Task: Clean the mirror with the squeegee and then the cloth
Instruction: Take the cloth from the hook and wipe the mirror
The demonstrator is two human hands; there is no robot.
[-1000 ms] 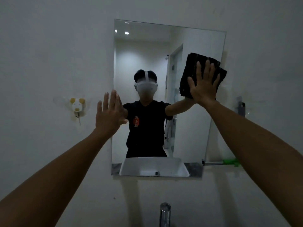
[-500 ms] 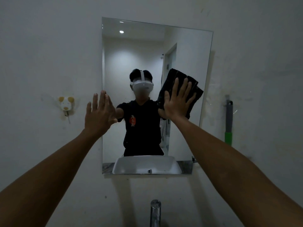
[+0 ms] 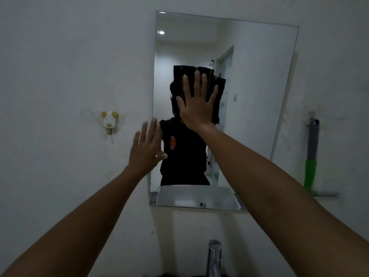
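Observation:
A frameless rectangular mirror (image 3: 259, 80) hangs on the white wall. My right hand (image 3: 196, 104) presses a folded black cloth (image 3: 218, 90) flat against the glass, left of the mirror's middle, fingers spread over it. My left hand (image 3: 146, 148) rests flat with fingers apart on the mirror's left edge, lower down, holding nothing. The squeegee (image 3: 311, 156), grey and green handled, hangs on the wall right of the mirror with its blade at the bottom.
A small animal-shaped hook (image 3: 109, 121) is stuck on the wall left of the mirror. A chrome tap (image 3: 214, 256) stands below at the bottom edge. The mirror reflects a person in a black shirt and a white basin.
My right hand has slid the black cloth leftward across the glass, from the mirror's upper right edge to left of its middle. My left hand stays on the left edge.

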